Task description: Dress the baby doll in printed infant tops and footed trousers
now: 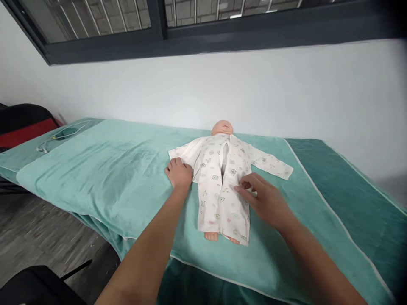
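The person's left arm reaches up from the lower edge, the left hand (179, 173) laid back-up at the end of one sleeve of the printed white garment (208, 190), its fingers bunched close; whether they pinch cloth cannot be told. The right hand (263, 195) comes in from the lower right, wrist bent inward, thumb and curled fingers a little apart over the garment's side. That garment covers a doll (222, 126) lying face up on the green bed cover (127, 199), head toward the wall (190, 93). The doll's trunk and most of its legs are hidden by cloth, only the toes showing at the hem, and its hands are out of sight. Both forearms are cut off below. The black object (38, 288) at lower left is also cropped and hard to identify.
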Demonstrator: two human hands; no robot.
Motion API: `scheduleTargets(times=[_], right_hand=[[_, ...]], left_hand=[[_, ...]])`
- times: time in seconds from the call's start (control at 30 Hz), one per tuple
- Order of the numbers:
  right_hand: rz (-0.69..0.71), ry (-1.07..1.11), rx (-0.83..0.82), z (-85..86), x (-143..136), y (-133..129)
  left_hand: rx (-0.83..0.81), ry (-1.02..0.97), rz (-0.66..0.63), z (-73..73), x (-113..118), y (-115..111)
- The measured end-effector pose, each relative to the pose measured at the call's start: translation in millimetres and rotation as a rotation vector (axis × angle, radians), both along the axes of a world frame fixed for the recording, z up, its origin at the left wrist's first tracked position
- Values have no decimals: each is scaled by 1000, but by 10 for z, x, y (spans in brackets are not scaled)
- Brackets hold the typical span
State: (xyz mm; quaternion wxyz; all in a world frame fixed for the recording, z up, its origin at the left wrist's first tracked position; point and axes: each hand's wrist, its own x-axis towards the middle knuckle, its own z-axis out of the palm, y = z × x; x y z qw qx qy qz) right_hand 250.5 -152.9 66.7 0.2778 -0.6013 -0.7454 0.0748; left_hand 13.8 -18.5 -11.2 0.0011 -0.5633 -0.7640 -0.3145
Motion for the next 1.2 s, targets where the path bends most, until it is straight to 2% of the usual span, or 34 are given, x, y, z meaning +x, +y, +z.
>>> scheduleTargets(times=[0.07,0.2,0.3,0.4,0.5,0.6,0.67,0.77,0.83,0.9,1.0,1.07,1.13,1.2], right_hand=[[-9,11,-22,56,14,23],[-186,178,69,201,-18,229],[-245,400,129,285,-66,570],[-254,502,122,311,-96,1034],[-264,469,22,290,-129,1440],[-206,366,-85,256,-186,1615],[-147,292,-82,239,-218,1616],[-72,223,-70,231,-227,1571],[-61,234,-90,228,-208,1563],[-88,297,-87,217,-181,1577],[-92,421,-63,185,-143,1607],[-76,493,-52,162,-123,1618],[-87,567,-49,140,-105,1622],[-130,628,-35,122,-86,1627]], left_hand=[[-7,12,46,13,11,4],[-36,4,98,41,14,38],[-53,-13,68,65,6,89],[-49,-92,-11,83,-11,144],[12,-337,-101,88,-35,173],[124,-697,-207,126,-26,173],[193,-962,-317,220,25,164],[185,-1257,-495,481,176,125],[155,-1234,-623,677,306,62],[115,-1010,-750,821,435,-41],[-24,-551,-932,902,563,-249],[-89,-391,-990,916,579,-372],[-142,-417,-1001,943,542,-422],[-180,-563,-953,977,478,-358]])
